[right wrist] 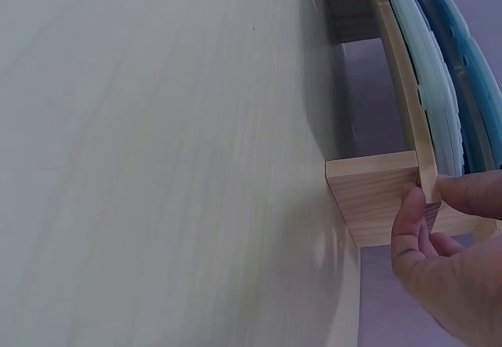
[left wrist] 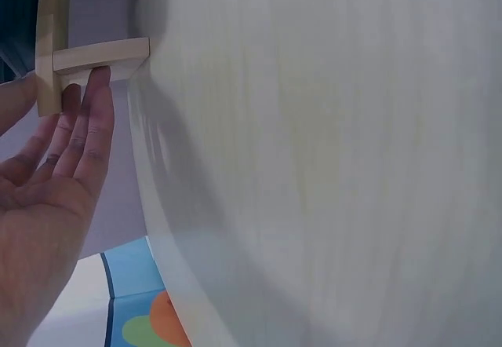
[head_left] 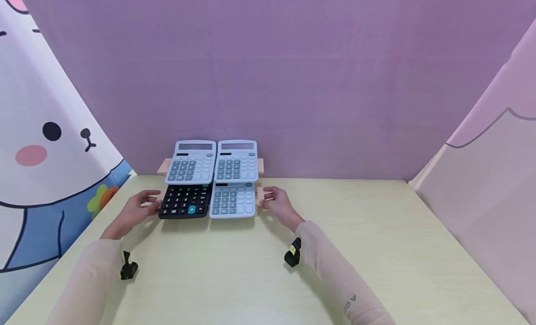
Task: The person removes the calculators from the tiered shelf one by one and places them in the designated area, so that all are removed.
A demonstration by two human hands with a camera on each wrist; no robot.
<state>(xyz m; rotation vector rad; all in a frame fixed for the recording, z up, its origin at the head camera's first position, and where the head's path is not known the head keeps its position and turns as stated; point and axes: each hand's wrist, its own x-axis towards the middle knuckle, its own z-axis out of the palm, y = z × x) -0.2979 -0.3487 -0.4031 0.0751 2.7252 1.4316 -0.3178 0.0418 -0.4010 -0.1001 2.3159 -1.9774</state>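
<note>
A two-tier wooden display rack (head_left: pixel 260 165) stands at the back of the table, bearing calculators in two rows. Two white calculators, one on the left (head_left: pixel 191 162) and one on the right (head_left: pixel 236 162), lean on the upper tier. Below them are a black calculator (head_left: pixel 186 201) and another white calculator (head_left: pixel 232 201). My left hand (head_left: pixel 140 208) pinches the left end of the lower shelf, thumb in front and fingers behind, beside the support block (left wrist: pixel 102 52). At the opposite end, my right hand (head_left: pixel 279 205) pinches the shelf (right wrist: pixel 423 151) between thumb and fingers.
A pale wood-grain table (head_left: pixel 335 250) spreads in front and to the right. Behind the rack hangs a purple cloth (head_left: pixel 293 83). Printed cartoon curtains, on the left (head_left: pixel 46 185) and the right (head_left: pixel 494 194), border the table. Black devices are strapped at both sleeves.
</note>
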